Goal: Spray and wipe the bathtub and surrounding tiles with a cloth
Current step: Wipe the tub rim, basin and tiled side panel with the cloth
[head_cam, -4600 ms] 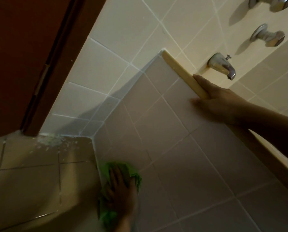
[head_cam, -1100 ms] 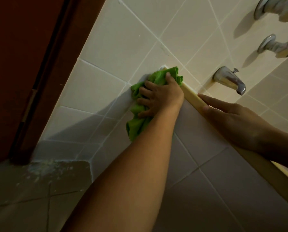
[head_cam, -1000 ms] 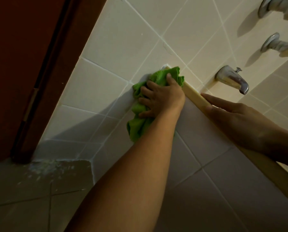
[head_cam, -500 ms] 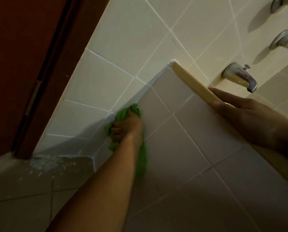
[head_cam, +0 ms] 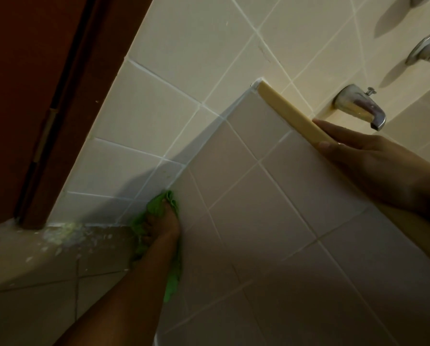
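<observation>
Head view, looking down at the tub corner. We see the L hand (head_cam: pixel 160 227), fingers curled on a green cloth (head_cam: pixel 170 280), pressing it low into the seam where the wall tiles (head_cam: pixel 139 116) meet the tub's tiled front (head_cam: pixel 259 196), just above the floor (head_cam: pixel 34 303). R hand (head_cam: pixel 374 168) rests on the tub rim (head_cam: pixel 289 113), fingers straight along its top. Spout (head_cam: pixel 359 106) just beyond, w/ a valve handle (head_cam: pixel 426 49) above. White flecks (head_cam: pixel 66 233) lie on the floor by the door frame (head_cam: pixel 66 96).
</observation>
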Action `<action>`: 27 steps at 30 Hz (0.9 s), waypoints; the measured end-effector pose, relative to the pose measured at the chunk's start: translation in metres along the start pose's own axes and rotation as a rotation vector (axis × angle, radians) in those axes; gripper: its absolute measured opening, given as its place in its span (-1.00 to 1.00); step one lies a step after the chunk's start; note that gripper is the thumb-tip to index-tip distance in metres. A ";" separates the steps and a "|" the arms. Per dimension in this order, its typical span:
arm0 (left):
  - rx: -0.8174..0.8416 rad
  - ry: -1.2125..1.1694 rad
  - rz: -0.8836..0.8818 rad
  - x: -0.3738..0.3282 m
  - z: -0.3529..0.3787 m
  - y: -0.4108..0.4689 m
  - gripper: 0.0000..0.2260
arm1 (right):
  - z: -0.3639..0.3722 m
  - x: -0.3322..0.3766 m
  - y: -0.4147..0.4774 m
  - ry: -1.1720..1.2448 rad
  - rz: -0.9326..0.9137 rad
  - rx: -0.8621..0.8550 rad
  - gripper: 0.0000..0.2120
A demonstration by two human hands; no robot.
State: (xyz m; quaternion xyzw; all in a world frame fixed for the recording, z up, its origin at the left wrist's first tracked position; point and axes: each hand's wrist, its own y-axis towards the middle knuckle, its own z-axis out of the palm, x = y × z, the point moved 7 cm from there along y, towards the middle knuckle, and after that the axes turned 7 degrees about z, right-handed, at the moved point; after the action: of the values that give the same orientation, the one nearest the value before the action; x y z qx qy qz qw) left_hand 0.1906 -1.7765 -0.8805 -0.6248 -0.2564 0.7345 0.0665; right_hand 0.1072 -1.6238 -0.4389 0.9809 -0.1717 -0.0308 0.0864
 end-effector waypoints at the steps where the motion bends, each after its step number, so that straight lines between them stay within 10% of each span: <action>1: -0.005 -0.003 0.027 0.006 -0.003 0.000 -0.39 | 0.000 0.000 0.000 0.003 0.001 0.002 -0.64; 6: 0.038 -0.015 -0.059 0.033 -0.006 -0.010 -0.15 | -0.001 0.002 0.001 -0.010 -0.013 0.005 -0.61; 15: 0.058 0.118 -0.094 0.052 -0.025 -0.089 -0.27 | 0.000 0.008 0.004 -0.076 -0.027 -0.007 -0.57; 22: 0.086 0.041 0.313 -0.016 -0.045 -0.166 -0.30 | -0.005 0.013 -0.006 -0.111 -0.019 -0.114 -0.57; 27: 0.397 -0.207 0.697 -0.110 -0.064 -0.220 -0.41 | -0.008 0.021 -0.033 -0.239 -0.119 -0.153 -0.55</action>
State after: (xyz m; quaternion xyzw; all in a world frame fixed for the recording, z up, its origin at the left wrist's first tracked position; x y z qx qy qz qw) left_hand 0.2256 -1.6144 -0.6872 -0.5722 0.1117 0.8071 -0.0929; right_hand 0.1388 -1.5996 -0.4374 0.9691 -0.1197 -0.1656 0.1378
